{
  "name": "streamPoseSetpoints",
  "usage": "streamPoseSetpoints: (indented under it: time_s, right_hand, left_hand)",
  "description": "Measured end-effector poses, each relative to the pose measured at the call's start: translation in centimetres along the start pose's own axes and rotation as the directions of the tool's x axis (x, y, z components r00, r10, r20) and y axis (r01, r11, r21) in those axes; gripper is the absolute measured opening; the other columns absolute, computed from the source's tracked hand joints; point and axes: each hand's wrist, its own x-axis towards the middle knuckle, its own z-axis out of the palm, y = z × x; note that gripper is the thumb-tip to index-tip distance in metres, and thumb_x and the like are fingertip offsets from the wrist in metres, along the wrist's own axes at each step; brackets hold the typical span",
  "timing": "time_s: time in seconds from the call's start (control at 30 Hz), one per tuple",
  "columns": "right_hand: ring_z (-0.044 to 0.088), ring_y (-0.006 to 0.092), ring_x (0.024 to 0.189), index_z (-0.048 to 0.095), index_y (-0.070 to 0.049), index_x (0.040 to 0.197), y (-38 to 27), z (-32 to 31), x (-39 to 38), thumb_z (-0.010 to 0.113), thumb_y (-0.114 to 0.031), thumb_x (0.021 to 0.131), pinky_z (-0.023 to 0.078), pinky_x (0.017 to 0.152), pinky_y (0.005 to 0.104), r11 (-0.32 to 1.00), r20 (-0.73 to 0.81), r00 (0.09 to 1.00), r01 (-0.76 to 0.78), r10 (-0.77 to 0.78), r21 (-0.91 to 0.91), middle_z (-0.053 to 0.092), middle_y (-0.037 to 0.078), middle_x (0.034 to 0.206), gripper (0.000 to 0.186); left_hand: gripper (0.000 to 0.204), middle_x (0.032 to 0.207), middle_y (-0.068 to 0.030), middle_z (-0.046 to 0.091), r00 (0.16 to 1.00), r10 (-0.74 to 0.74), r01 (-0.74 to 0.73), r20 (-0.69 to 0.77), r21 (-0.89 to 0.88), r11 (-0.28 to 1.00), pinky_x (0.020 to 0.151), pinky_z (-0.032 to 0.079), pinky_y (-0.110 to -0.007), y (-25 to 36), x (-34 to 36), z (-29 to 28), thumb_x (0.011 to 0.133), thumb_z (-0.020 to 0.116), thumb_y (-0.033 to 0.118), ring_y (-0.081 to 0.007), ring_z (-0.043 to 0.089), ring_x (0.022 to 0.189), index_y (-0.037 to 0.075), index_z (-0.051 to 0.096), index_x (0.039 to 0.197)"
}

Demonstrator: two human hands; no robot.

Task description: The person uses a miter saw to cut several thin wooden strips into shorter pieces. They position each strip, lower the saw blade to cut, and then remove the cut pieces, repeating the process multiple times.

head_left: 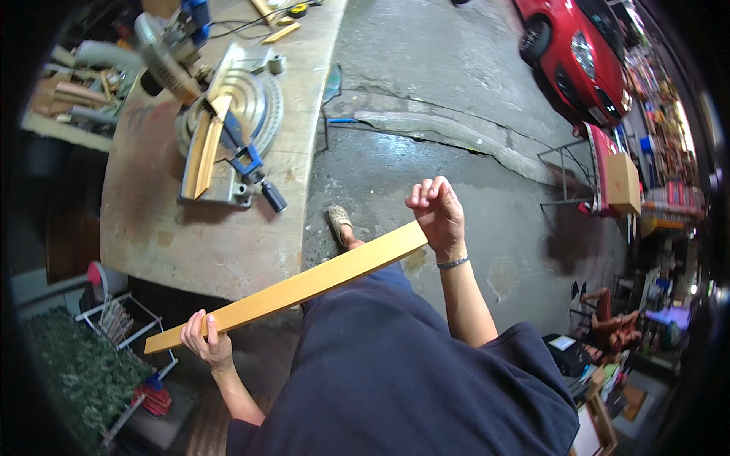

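A long, flat wooden strip slants across in front of me, its right end higher in the picture. Near its left end, my left hand is closed around it, the fingers lying over its upper face. My right hand, with a band on the wrist, is at the other end. Its fingers curl inward just past the strip's end, and what they hold, if anything, is hidden. On the workbench to the left stands a miter saw. Shorter wooden pieces lie on its base under a blue-and-black clamp.
Wood offcuts and a yellow-black tape measure lie at the bench's far end. A red car stands at the far right, with a cardboard box on a stand nearer. Left below are green foliage and a white frame.
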Motion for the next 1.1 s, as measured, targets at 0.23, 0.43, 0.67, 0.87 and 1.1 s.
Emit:
streamPoseSetpoints:
  time_s: [0.23,0.43,0.67,0.87,1.1]
  right_hand:
    - [0.066,0.0154,0.082,0.064,0.004,0.105,-7.4,-1.4,-7.1,0.049,-0.041,0.107,0.053,0.073,0.0274,0.694,-0.366,0.927,-0.21,-0.083,-0.689,0.069,0.01,0.087,0.048]
    - [0.063,0.0112,0.062,0.063,-0.001,0.097,-12.6,-1.2,-8.9,0.054,-0.038,0.106,0.05,0.056,0.0255,0.671,-0.3,0.916,-0.4,0.267,-0.624,0.068,0.007,0.078,0.039]
    - [0.053,0.0085,0.057,0.06,-0.004,0.095,-18.0,-11.9,-6.4,0.05,-0.034,0.108,0.045,0.054,0.0244,0.771,-0.384,0.86,-0.485,0.336,-0.413,0.062,0.004,0.073,0.034]
    - [0.056,0.0103,0.058,0.059,-0.006,0.095,-22.2,-18.3,-0.4,0.049,-0.043,0.107,0.047,0.055,0.026,0.808,-0.256,0.915,-0.398,0.312,-0.434,0.063,0.006,0.076,0.041]
    - [0.048,0.006,0.057,0.062,-0.006,0.085,-27.2,-24.3,10.8,0.051,-0.031,0.107,0.038,0.051,0.0224,0.589,-0.397,0.918,-0.309,-0.022,-0.747,0.055,-0.001,0.067,0.035]
  left_hand:
    - [0.04,0.113,-0.0153,0.064,0.993,0.105,-0.108,-0.054,-0.069,0.992,0.086,0.049,-0.049,2.5,3.4,0.9,0.095,0.068,0.009,-0.0341,0.065,0.101,0.014,0.047,0.128]
    - [0.042,0.115,-0.0151,0.064,0.987,0.157,-0.159,-0.044,-0.045,0.986,0.088,0.049,-0.049,7.7,6.4,2.6,0.094,0.069,0.01,-0.0348,0.065,0.101,0.015,0.047,0.129]
    - [0.044,0.114,-0.0126,0.063,0.99,0.139,-0.134,0.022,-0.142,0.981,0.091,0.048,-0.05,17.3,10.7,7.2,0.087,0.071,0.007,-0.0325,0.065,0.103,0.018,0.053,0.126]
    - [0.044,0.116,-0.0112,0.061,0.993,0.064,-0.047,0.1,-0.155,0.987,0.092,0.046,-0.049,25.3,14.4,9.4,0.086,0.069,0.011,-0.0313,0.063,0.106,0.019,0.054,0.127]
    - [0.059,0.105,-0.0078,0.058,0.948,-0.243,0.272,0.205,-0.122,0.955,0.087,0.048,-0.046,30.9,19.3,12.5,0.08,0.075,0.01,-0.0292,0.062,0.096,0.023,0.058,0.136]
